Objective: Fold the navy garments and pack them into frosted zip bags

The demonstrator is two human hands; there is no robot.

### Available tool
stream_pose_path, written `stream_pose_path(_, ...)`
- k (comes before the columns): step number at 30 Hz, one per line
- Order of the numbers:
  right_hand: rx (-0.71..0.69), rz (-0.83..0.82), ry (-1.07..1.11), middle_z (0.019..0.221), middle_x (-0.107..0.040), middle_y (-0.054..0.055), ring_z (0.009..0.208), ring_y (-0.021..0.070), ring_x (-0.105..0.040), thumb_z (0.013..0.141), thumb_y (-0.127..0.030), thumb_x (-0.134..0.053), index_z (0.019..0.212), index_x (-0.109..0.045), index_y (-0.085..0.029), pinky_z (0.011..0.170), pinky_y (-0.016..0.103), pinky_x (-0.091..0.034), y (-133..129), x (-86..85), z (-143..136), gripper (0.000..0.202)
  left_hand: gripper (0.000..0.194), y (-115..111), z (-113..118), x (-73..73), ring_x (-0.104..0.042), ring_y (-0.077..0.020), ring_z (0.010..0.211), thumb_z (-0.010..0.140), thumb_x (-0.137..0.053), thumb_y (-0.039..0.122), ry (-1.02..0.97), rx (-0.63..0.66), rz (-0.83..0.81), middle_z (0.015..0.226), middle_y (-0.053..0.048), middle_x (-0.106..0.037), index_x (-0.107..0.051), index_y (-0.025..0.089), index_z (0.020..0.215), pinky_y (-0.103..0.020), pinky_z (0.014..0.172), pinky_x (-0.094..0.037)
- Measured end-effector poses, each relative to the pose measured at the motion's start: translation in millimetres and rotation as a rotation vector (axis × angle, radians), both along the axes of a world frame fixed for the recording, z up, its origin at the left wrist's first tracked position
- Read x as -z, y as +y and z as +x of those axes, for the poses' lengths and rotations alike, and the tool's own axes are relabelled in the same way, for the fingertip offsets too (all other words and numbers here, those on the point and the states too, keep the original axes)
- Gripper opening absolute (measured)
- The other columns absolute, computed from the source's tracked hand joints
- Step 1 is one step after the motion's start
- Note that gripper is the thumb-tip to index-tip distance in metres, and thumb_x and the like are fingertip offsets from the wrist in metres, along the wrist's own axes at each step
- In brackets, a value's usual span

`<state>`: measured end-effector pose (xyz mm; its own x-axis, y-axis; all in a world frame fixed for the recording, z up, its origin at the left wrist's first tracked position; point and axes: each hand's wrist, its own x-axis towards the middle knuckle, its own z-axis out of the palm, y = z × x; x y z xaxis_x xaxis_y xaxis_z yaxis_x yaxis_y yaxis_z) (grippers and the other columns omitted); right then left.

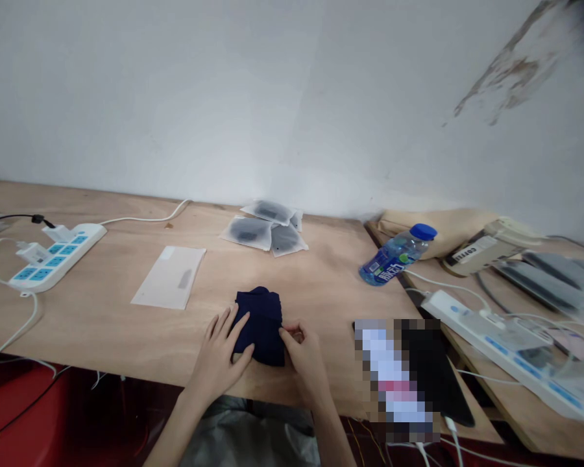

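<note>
A folded piece of dark navy fabric (260,324) lies near the table's front edge; its exact kind of garment cannot be made out. Spread across its left side, my left hand (221,347) rests with fingers apart. My right hand (302,350) pinches the fabric's right edge between thumb and curled fingers. To the left of the fabric lies a flat white frosted pouch (171,277) with a small grey label. Beyond it, against the wall, sits a loose pile of frosted bags (248,232) with dark contents.
A bottle with a blue cap (392,256) stands at right, near a tablet-like device (438,373) with a blurred screen. Power strips lie at left (61,256) and right (511,357), trailing white cables. A coffee-labelled container (486,246) lies at the back right.
</note>
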<state>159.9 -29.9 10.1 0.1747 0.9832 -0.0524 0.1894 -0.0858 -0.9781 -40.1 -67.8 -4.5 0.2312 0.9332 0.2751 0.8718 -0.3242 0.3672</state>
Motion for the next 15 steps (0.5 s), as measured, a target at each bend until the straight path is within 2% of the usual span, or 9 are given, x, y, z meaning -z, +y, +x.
stream_pose_path(15, -0.007, 0.012, 0.001, 0.066, -0.069, 0.005, 0.066, 0.0215, -0.064, 0.070, -0.031, -0.064, 0.070, -0.065, -0.020, 0.063, 0.031, -0.049, 1.6, 2.3, 2.1, 0.011, 0.061, 0.2, 0.5, -0.4, -0.028, -0.0273, 0.145, 0.093, -0.047, 0.037, -0.013, -0.002, 0.008, 0.159, -0.007, -0.027, -0.027, 0.028, 0.151, -0.052, 0.115, -0.028)
